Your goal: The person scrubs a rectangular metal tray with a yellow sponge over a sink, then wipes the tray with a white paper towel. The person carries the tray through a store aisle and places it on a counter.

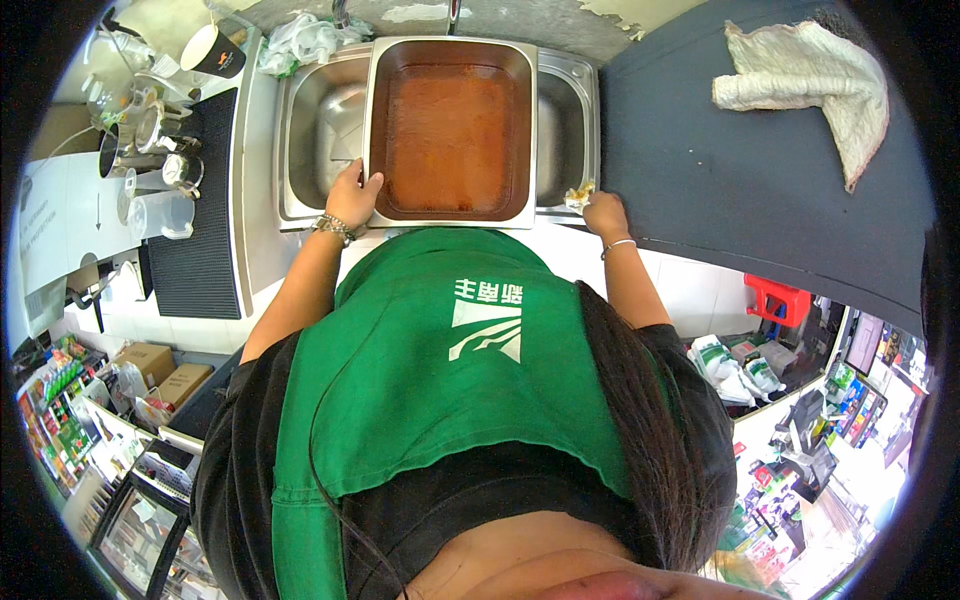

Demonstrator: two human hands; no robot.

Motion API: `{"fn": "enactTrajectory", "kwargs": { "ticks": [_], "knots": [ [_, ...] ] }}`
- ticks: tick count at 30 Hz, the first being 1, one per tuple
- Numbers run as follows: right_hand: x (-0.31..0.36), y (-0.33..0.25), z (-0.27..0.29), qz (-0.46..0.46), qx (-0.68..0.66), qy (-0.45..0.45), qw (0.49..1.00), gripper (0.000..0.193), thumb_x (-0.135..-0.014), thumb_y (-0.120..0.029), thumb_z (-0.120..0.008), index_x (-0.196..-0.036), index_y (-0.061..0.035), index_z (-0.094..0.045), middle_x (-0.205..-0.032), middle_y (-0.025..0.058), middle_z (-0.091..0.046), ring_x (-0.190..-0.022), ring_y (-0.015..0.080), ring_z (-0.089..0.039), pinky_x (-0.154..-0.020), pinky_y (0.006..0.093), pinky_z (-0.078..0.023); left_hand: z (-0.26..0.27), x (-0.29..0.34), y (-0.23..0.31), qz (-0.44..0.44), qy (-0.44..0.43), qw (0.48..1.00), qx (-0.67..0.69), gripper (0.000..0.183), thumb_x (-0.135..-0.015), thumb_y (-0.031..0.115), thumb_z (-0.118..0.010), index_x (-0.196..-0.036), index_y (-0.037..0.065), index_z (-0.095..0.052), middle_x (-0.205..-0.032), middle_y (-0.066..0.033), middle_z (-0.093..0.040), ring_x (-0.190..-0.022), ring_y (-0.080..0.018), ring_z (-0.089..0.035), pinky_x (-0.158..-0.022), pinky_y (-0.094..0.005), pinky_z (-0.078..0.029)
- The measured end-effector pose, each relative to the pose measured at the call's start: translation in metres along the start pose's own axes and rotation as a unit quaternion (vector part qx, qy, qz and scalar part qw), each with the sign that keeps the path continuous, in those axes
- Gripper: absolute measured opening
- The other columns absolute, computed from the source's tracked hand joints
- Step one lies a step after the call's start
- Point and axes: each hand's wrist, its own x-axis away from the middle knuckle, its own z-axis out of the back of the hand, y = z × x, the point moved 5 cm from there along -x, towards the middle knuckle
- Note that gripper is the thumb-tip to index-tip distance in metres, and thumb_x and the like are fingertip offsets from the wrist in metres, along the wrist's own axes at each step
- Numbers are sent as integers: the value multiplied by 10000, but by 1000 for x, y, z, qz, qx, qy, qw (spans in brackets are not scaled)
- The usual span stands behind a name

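Note:
A deep rectangular steel pan rests across the middle of a double steel sink. Reddish-brown liquid or residue coats its inside; how deep it is I cannot tell. At the pan's near left corner, my left hand is closed on the rim, thumb on the edge and fingers over the left basin. My right hand is at the sink's near right corner, pinching a crumpled white and yellowish wad, perhaps tissue or cloth. The pan hides the middle of the sink.
A dark counter extends to the right, with a whitish rag at its far side. On the left are a black ribbed mat, clear plastic jugs and a paper cup. Plastic bags lie behind the sink.

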Motion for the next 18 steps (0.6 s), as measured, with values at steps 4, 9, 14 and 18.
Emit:
{"fn": "enactTrajectory", "kwargs": {
  "ticks": [4,9,14,18],
  "knots": [
    [-3,3,-17,-59,-32,-30,997,256,-790,-167,-507,-960,-17,-628,-1060,261,-570,-954,386,-587,-844,443,-472,2,-1,10,-9,-2,1000,-11,374,-816,238,-585,-1063,-40,-541,-922,-234,-615,-852,-359,-598,-768,-398,-463],
    [-6,7,-27,-78,-18,-29,996,257,-793,-152,-520,-1002,-34,-612,-1054,243,-569,-964,385,-582,-833,442,-477,7,5,20,19,-7,1000,22,357,-807,211,-599,-1052,-42,-542,-917,-224,-620,-836,-340,-607,-757,-396,-466],
    [-1,15,-32,-82,-66,6,994,232,-769,-166,-549,-957,-38,-592,-1012,228,-581,-954,365,-579,-829,432,-471,5,2,18,3,-35,999,39,350,-806,206,-599,-1050,-39,-544,-918,-210,-625,-818,-326,-613,-749,-390,-471],
    [4,19,-26,-84,-117,42,989,200,-722,-153,-581,-890,-46,-558,-970,210,-589,-917,356,-581,-827,424,-465,1,2,14,9,-28,998,53,358,-802,205,-604,-1061,-34,-543,-939,-209,-624,-845,-328,-610,-776,-384,-469]
  ]
}}
